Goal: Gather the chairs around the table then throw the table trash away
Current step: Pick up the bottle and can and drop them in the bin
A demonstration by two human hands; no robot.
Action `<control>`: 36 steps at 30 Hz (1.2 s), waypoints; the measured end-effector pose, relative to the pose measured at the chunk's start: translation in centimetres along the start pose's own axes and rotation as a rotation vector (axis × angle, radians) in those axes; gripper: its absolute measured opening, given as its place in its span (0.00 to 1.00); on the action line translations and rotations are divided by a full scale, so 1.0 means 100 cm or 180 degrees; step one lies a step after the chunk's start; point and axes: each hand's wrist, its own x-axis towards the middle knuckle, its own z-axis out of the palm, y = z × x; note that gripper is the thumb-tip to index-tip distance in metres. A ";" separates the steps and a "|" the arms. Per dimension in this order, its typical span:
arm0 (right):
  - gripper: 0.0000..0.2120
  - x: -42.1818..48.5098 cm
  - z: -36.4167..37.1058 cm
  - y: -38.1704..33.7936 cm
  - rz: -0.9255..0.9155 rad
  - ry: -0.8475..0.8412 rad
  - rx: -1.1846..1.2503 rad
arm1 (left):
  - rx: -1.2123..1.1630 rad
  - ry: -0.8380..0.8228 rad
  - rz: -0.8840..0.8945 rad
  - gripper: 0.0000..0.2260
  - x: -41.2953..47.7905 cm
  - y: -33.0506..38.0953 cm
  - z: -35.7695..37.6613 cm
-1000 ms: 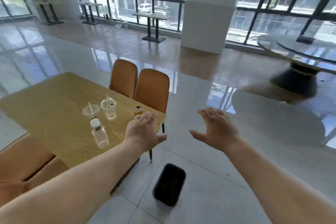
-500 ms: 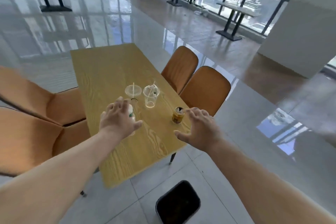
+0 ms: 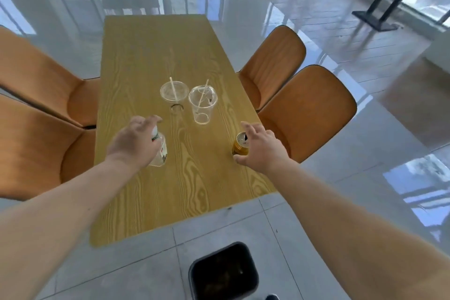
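**Both hands reaching for the trash**

Your left hand (image 3: pixel 135 140) hangs spread over the bottle (image 3: pixel 160 151), fingers loose, gripping nothing. Your right hand (image 3: pixel 261 147) is spread too, cupped just beside the can (image 3: pixel 239 145) without closing on it. Two clear cups (image 3: pixel 202 105) with straws stand mid-worktop (image 3: pixel 155 51). Four chairs (image 3: pixel 309 109) sit tucked along both sides. The black bin (image 3: pixel 224 273) stands on the floor at the worktop's near end.

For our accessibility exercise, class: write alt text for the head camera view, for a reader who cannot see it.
Two bare hands reach over a wooden table: the left hand at a clear plastic bottle, the right hand at a gold can. Two clear cups with straws stand beyond, four orange chairs flank the table, and a black bin sits on the floor.
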 end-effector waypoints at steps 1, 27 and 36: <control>0.50 0.012 0.005 0.005 -0.0060 -0.0048 -0.0043 | 0.0060 -0.0009 -0.0002 0.21 -0.002 0.005 0.001; 0.40 -0.134 0.070 0.027 -0.1649 -0.0854 0.0146 | -0.0585 0.0161 -0.0046 0.19 -0.217 0.138 0.077; 0.39 -0.178 0.148 0.064 -0.1328 -0.1035 0.0102 | -0.0698 -0.0224 0.0095 0.16 -0.264 0.138 0.141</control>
